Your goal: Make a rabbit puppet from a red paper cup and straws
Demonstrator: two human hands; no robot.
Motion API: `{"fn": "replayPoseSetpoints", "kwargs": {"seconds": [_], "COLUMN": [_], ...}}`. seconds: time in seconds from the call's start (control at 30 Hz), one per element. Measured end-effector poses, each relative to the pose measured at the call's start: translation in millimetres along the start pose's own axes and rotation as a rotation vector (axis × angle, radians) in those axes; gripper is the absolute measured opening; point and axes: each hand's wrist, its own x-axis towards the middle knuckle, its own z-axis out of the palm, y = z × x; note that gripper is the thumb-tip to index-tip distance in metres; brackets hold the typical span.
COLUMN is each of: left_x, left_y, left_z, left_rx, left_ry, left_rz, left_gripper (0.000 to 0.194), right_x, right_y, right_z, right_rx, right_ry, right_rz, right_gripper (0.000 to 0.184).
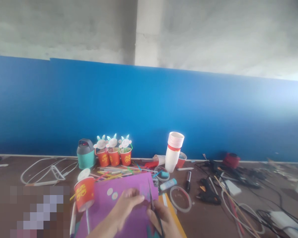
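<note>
My right hand is closed on the dark handles of a pair of scissors, whose blades point away from me. Just left of the blades, my left hand pinches a small piece of purple paper. Both hands are over a large purple sheet, on which two small pale discs lie. Left of my left hand, a red paper cup with gold markings leans beside a white round piece. The exact cut line is blurred.
Behind stand decorated cups with rabbit-like faces, a teal container and a tall cup stack. Colored sticks lie ahead. To the right are a tape ring, a marker, a glue gun and tangled cables.
</note>
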Motion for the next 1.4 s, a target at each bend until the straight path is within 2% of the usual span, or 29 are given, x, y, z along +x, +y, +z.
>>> {"fn": "replayPoseSetpoints", "kwargs": {"seconds": [0.17,0.33,0.5,0.73,0.9,1.2,1.4], "left_x": [-6.2,-9.7,-5.1,1.8,4.7,8.5,4.4], "left_y": [9.8,18.6,16.2,10.7,7.9,4.4,5.3], "left_z": [3.9,5.2,-0.2,-6.3,-9.6,-13.7,-7.1], "left_rx": [-0.006,-0.001,0.038,0.057,0.071,0.050,-0.035], "left_ry": [0.010,0.030,0.011,-0.005,-0.001,0.000,0.013], "left_rz": [-0.016,-0.045,-0.043,-0.033,-0.034,-0.009,0.001], "left_gripper": [0.025,0.029,0.029,0.029,0.028,0.030,0.032], "right_x": [2.2,6.0,4.9,1.4,2.1,3.1,5.7], "right_y": [7.5,17.3,11.8,9.1,4.9,8.1,8.7], "right_z": [-1.1,-2.5,-4.0,-0.2,-1.9,-2.3,-4.8], "right_rx": [0.032,0.045,0.024,0.024,-0.009,-0.042,-0.107], "right_ry": [0.015,0.012,-0.047,0.024,-0.042,-0.012,-0.030], "right_rz": [-0.006,-0.013,-0.018,-0.017,0.004,0.030,0.014], "right_gripper": [0.044,0.050,0.047,0.049,0.048,0.058,0.056]}}
